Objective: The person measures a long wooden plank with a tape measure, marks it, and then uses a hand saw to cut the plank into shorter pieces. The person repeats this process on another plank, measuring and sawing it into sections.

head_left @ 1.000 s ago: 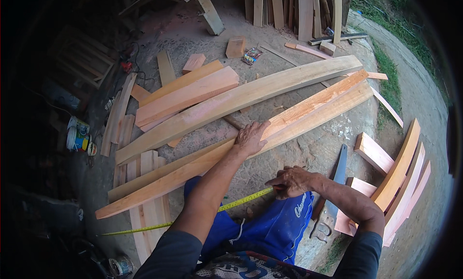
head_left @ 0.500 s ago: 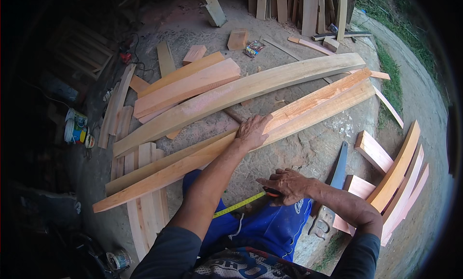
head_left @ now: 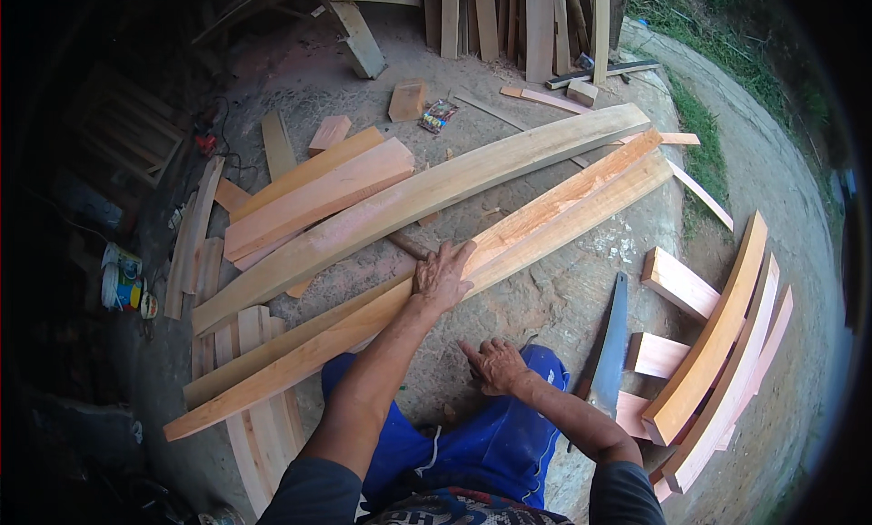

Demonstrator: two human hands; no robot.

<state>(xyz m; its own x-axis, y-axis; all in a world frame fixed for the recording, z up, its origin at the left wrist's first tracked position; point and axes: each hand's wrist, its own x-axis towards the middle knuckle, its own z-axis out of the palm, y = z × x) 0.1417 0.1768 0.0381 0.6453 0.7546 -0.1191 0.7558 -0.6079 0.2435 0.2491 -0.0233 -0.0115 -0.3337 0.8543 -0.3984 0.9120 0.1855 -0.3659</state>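
My left hand (head_left: 443,275) bears down on a long wooden beam (head_left: 354,321), its fingers bent over the far edge. Two long strips of wood show there; under the hand I cannot tell whether they are one piece or two. Between that beam and my blue-trousered knee hovers my right hand (head_left: 495,366), index finger stretched out and the other fingers curled in. Whatever lies within those curled fingers is hidden. A handsaw (head_left: 610,343) lies to the right of my knee, its handle hidden behind my right forearm.
Behind the beam lies a longer curved timber (head_left: 427,198), with pinkish blocks (head_left: 318,203) beyond it. Curved orange and pink pieces (head_left: 713,334) rest on short blocks at right. Pale boards (head_left: 263,425) lie at lower left. Upright planks (head_left: 539,25) lean at the back.
The yellow tape blade and the orange-black tape measure at my right hand no longer show. My right hand has shifted left. The whole view has swung, while my left hand stays on the beam.
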